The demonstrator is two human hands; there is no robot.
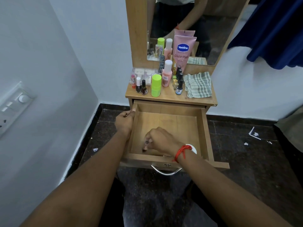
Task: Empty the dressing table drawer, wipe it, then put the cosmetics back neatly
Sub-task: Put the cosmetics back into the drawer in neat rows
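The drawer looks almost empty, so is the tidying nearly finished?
Not yet. Most cosmetics already stand on the tabletop. The right hand is in the drawer picking up something small; a white item remains by that wrist. The left hand holds the drawer's side. The checked cloth lies unused, so wiping and refilling remain.

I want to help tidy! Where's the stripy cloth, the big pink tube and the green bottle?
Stripy cloth [198,85], head view, middle of the folds.
Big pink tube [182,52], head view, its label.
Green bottle [156,85], head view, its body.

Both hands [124,122] [159,140] extended, fingers curled
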